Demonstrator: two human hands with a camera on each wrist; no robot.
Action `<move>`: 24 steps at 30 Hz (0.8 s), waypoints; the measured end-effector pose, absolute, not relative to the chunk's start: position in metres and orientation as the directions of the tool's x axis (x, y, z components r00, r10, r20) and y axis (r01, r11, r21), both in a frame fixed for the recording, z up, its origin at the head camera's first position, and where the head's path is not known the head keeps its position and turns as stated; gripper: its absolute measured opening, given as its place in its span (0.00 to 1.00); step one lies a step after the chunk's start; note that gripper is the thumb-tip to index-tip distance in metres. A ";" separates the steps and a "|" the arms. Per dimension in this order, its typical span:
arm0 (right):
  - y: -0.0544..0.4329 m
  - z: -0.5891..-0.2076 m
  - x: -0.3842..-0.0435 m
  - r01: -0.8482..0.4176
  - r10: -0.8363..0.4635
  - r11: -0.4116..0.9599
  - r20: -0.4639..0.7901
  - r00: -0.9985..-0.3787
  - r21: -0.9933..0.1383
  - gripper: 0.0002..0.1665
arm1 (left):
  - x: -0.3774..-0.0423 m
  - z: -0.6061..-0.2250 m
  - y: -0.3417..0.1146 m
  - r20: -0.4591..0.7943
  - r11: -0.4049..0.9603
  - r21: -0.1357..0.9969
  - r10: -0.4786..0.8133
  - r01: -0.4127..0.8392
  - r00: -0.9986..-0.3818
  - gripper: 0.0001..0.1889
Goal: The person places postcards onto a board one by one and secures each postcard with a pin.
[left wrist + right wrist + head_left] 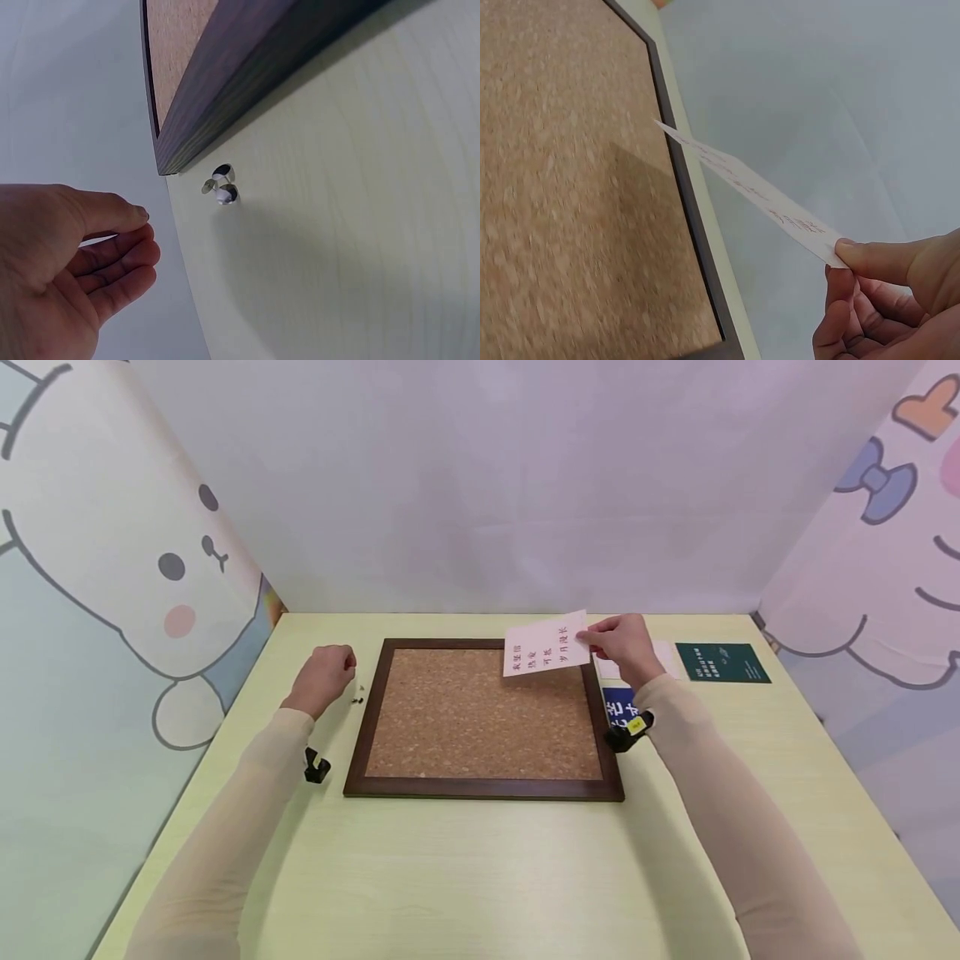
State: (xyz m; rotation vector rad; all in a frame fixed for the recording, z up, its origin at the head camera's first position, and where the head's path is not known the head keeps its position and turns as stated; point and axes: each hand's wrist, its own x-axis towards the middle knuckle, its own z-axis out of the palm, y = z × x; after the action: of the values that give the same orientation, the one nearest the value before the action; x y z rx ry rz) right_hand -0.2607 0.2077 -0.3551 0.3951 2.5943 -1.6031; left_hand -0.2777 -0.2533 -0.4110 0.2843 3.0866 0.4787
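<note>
A white card with lines of printed Chinese characters is pinched by its right edge between the thumb and fingers of my right hand. The hand holds it tilted above the upper right part of a cork board with a dark wooden frame. In the right wrist view the card appears nearly edge-on, apart from the cork. Left of the board, my left hand hovers with loosely curled fingers and nothing visible in them. Close to it, a few small shiny thumbtacks lie on the table.
To the right of the board lie a dark green card, a blue card partly behind the right wrist camera, and a pale card partly covered by the right hand. Light wood tabletop surrounds the board, with a pale curtain behind.
</note>
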 end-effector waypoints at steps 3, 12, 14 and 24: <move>0.196 -0.356 -0.263 0.261 0.183 0.404 -0.202 -0.962 -0.877 0.17 | -0.278 -0.412 -0.254 0.021 0.938 0.302 0.173 0.171 -0.985 0.06; 0.168 -0.360 -0.266 0.261 0.158 0.392 -0.215 -0.964 -0.882 0.14 | -0.276 -0.414 -0.255 0.033 0.933 0.311 0.180 0.181 -0.983 0.06; 0.163 -0.361 -0.267 0.268 0.159 0.389 -0.222 -0.962 -0.881 0.14 | -0.277 -0.414 -0.254 0.035 0.932 0.311 0.181 0.183 -0.983 0.06; 0.135 -0.368 -0.270 0.298 0.133 0.346 -0.268 -0.954 -0.890 0.13 | -0.278 -0.413 -0.252 0.021 0.934 0.309 0.180 0.177 -0.984 0.07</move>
State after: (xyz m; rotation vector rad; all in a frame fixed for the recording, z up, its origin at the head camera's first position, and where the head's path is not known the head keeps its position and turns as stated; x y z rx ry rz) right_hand -0.2705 0.1348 -0.3677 0.3962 2.4516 -1.6702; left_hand -0.2785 -0.2517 -0.4129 0.2843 3.0825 0.4912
